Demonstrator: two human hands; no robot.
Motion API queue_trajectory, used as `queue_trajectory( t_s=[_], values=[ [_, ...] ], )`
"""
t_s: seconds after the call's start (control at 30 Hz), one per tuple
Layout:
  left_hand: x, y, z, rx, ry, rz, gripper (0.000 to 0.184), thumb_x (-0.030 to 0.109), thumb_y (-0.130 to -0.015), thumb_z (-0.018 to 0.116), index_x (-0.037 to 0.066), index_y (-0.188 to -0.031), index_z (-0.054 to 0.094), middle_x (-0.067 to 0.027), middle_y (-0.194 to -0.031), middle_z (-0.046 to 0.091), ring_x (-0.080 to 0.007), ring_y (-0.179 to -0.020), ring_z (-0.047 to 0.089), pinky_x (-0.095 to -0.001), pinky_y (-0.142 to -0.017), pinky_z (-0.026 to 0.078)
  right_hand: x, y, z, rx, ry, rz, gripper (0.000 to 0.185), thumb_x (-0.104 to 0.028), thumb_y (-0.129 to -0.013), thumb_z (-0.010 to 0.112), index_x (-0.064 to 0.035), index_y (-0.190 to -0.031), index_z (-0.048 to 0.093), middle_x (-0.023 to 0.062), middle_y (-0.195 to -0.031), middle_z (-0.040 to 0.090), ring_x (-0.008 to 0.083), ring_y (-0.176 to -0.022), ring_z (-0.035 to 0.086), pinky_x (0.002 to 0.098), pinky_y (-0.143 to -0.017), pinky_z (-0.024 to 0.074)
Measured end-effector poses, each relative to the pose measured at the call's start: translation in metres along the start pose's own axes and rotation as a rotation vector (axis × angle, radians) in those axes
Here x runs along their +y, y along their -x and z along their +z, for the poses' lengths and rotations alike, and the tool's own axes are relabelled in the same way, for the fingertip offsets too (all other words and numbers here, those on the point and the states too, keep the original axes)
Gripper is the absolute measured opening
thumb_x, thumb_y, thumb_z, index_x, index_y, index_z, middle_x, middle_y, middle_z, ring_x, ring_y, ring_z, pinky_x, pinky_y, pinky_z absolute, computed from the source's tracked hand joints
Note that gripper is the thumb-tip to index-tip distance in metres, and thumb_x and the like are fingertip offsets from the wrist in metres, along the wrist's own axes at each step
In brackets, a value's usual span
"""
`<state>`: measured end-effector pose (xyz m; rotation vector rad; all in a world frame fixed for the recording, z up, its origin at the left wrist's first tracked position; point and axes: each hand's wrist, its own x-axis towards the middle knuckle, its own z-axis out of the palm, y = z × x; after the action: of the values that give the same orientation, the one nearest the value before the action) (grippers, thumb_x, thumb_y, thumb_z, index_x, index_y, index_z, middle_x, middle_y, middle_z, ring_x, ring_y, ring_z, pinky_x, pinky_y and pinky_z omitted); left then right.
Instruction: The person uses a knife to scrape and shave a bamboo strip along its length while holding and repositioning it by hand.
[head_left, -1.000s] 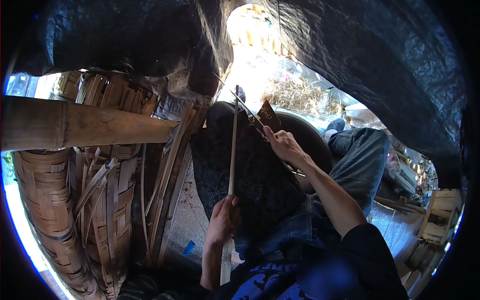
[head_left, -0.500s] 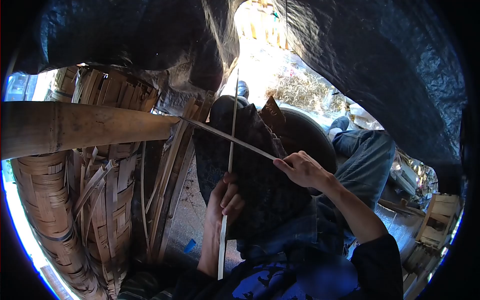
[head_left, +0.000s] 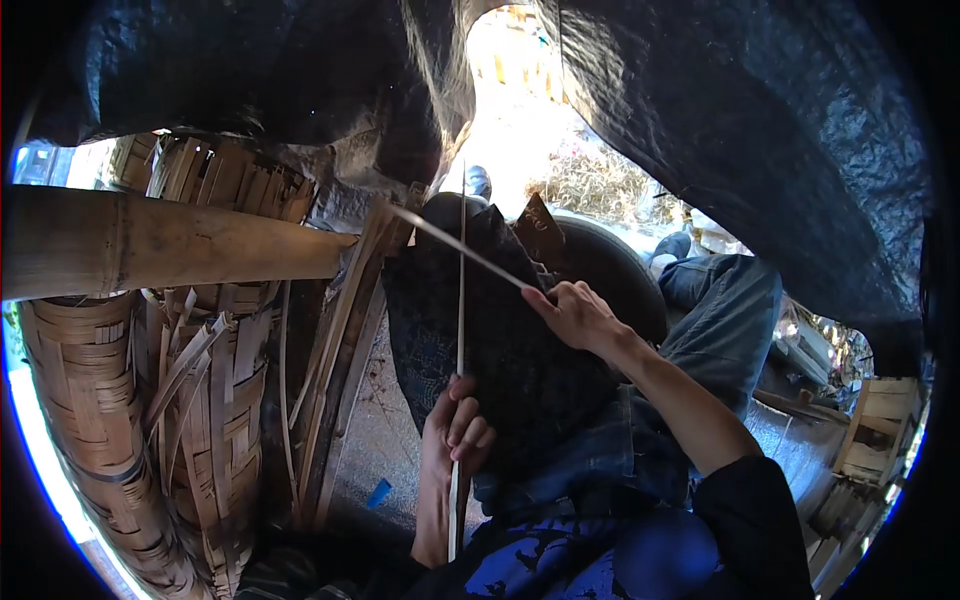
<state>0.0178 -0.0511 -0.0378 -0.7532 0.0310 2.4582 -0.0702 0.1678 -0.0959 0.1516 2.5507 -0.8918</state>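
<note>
My left hand is closed round a long, thin bamboo strip, which stands nearly upright in view over a dark cloth on my leg. My right hand grips a slim knife, its handle hidden in the fingers. The blade, slightly blurred, points up and left and crosses the strip above my left hand. Whether blade and strip touch, I cannot tell.
A thick bamboo pole juts in from the left above woven bamboo baskets. Split bamboo pieces lean beside my leg. Dark plastic sheeting hangs overhead. A brown pointed piece and a round dark object lie beyond the cloth.
My right hand first came down and right, its blade swinging left across the strip, then moved slightly back up. My left hand shifted its hold on the strip, fingers still closed.
</note>
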Motion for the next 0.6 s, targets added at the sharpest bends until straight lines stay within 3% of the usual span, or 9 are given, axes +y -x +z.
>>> queue_trajectory(
  t_s=[0.03,0.13,0.2,0.27,0.3,0.37,0.43,0.5,0.6],
  values=[
    [-0.002,0.005,-0.002,0.018,-0.011,0.003,0.028,0.027,-0.103,0.022,0.014,-0.089,0.043,0.0028,-0.041,0.033,-0.0096,-0.027,0.03,-0.0223,-0.037,0.023,0.002,-0.006,0.003,-0.005,-0.013,0.01,0.052,-0.049,-0.093,0.046,-0.0013,-0.099,0.066,0.0241,-0.085,0.062,0.041,-0.085,0.06,0.0464,-0.074,0.0482],
    [-0.004,0.012,0.005,0.063,-0.061,0.005,0.028,0.027,-0.103,0.022,0.014,-0.088,0.042,0.003,-0.04,0.032,-0.0097,-0.026,0.028,-0.0223,-0.036,0.022,0.023,-0.054,0.013,-0.003,0.093,-0.152,0.057,-0.05,-0.093,0.044,0.0024,-0.099,0.065,0.0276,-0.091,0.062,0.0404,-0.09,0.06,0.0459,-0.076,0.0483],
    [-0.001,0.011,0.009,0.103,-0.097,0.01,0.029,0.028,-0.103,0.023,0.015,-0.087,0.042,0.0038,-0.04,0.031,-0.0095,-0.026,0.027,-0.022,-0.036,0.022,0.025,-0.072,0.007,0.084,0.033,-0.065,0.066,-0.055,-0.093,0.039,0.0043,-0.084,0.066,0.0278,-0.08,0.062,0.0387,-0.08,0.063,0.0459,-0.073,0.0486],
    [0.004,0.008,0.02,0.235,-0.556,0.031,0.027,0.032,-0.102,0.028,0.014,-0.086,0.042,0.0046,-0.043,0.03,-0.0089,-0.028,0.027,-0.02,-0.031,0.022,0.02,-0.08,-0.011,0.042,-0.106,0.149,0.076,-0.061,-0.092,0.033,0.0039,-0.067,0.064,0.0261,-0.074,0.064,0.0395,-0.083,0.065,0.0468,-0.076,0.05],
    [0.006,0.003,0.025,0.233,-0.547,0.041,0.027,0.032,-0.102,0.028,0.014,-0.086,0.042,0.0046,-0.043,0.03,-0.0089,-0.028,0.027,-0.02,-0.031,0.022,0.025,-0.079,-0.017,0.069,-0.143,0.127,0.076,-0.061,-0.091,0.033,0.0029,-0.063,0.062,0.0246,-0.068,0.062,0.0367,-0.071,0.065,0.0485,-0.069,0.0504],
    [0.011,-0.009,0.037,0.402,-1.118,0.063,0.029,0.033,-0.101,0.031,0.011,-0.088,0.045,0.005,-0.046,0.031,-0.0072,-0.032,0.031,-0.0208,-0.032,0.026,0.033,-0.063,-0.03,0.027,-0.123,0.136,0.071,-0.058,-0.092,0.036,0.0023,-0.066,0.064,0.0241,-0.067,0.062,0.0351,-0.065,0.064,0.0466,-0.064,0.0505],
    [0.007,-0.024,0.054,0.531,-1.313,0.075,0.03,0.033,-0.101,0.032,0.009,-0.089,0.047,0.0048,-0.048,0.032,-0.0066,-0.034,0.032,-0.0213,-0.033,0.028,0.042,-0.039,-0.041,-0.002,-0.105,0.159,0.067,-0.054,-0.093,0.038,0.0017,-0.069,0.066,0.0236,-0.066,0.061,0.0334,-0.06,0.063,0.0447,-0.059,0.0505],
    [0.008,-0.041,0.062,0.662,-1.517,0.07,0.032,0.032,-0.101,0.033,0.008,-0.089,0.049,0.0046,-0.049,0.034,-0.0059,-0.036,0.033,-0.0218,-0.034,0.03,0.05,-0.01,-0.045,0.149,0.041,-0.213,0.059,-0.049,-0.094,0.045,0.0001,-0.069,0.067,0.0195,-0.059,0.06,0.0284,-0.046,0.056,0.0384,-0.051,0.0483],
    [0.015,-0.06,0.063,0.549,-1.581,0.063,0.033,0.032,-0.1,0.034,0.006,-0.089,0.051,0.0032,-0.052,0.038,-0.0057,-0.039,0.037,-0.0239,-0.036,0.033,0.041,0.014,-0.048,0.085,-0.02,-0.374,0.055,-0.046,-0.092,0.051,-0.0002,-0.066,0.065,0.0156,-0.05,0.056,0.0261,-0.041,0.056,0.0353,-0.048,0.0474]
  ],
)
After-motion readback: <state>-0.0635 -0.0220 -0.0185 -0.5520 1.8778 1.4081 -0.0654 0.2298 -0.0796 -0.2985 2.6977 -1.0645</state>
